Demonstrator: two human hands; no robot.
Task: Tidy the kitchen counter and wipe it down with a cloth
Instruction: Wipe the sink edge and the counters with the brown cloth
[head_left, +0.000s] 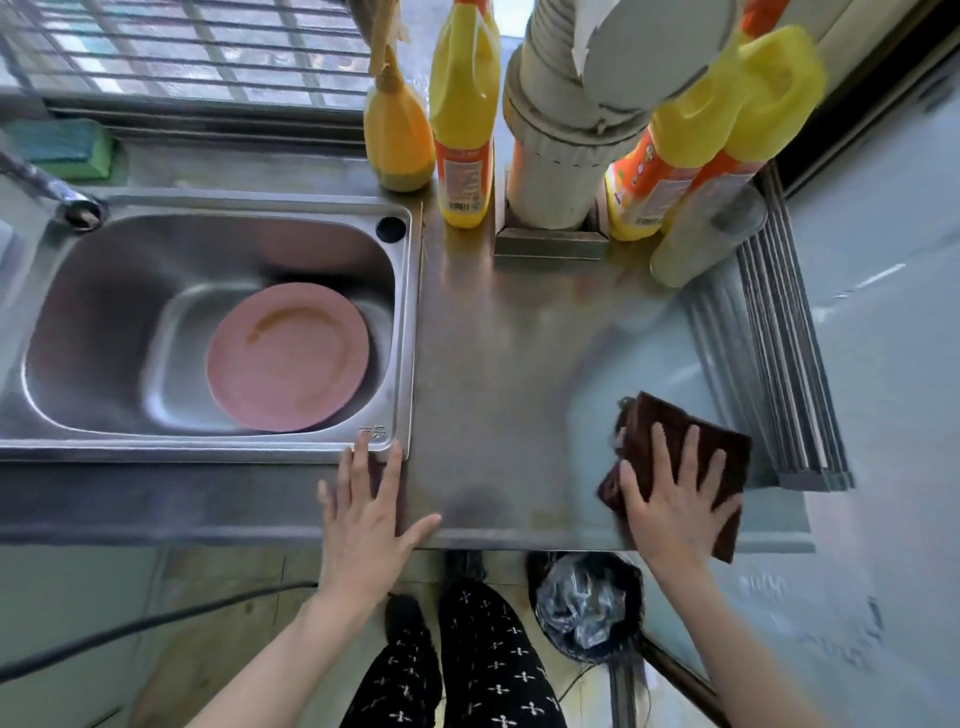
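A dark brown cloth (691, 441) lies flat on the steel counter (519, 364) near its front right corner. My right hand (675, 499) presses down on the cloth with fingers spread. My left hand (366, 514) rests flat on the counter's front edge beside the sink's corner, fingers apart, holding nothing. A pink plate (288, 358) with a brownish smear lies in the steel sink (104, 322) at the left.
Several yellow detergent bottles (462, 114) stand along the back around a grey pipe (561, 130). A clear bottle (706, 239) and a rolled drying rack (784, 364) sit at the right. A green sponge (62, 148) is back left, a faucet (47, 189) beside it. A lined bin (587, 608) stands below.
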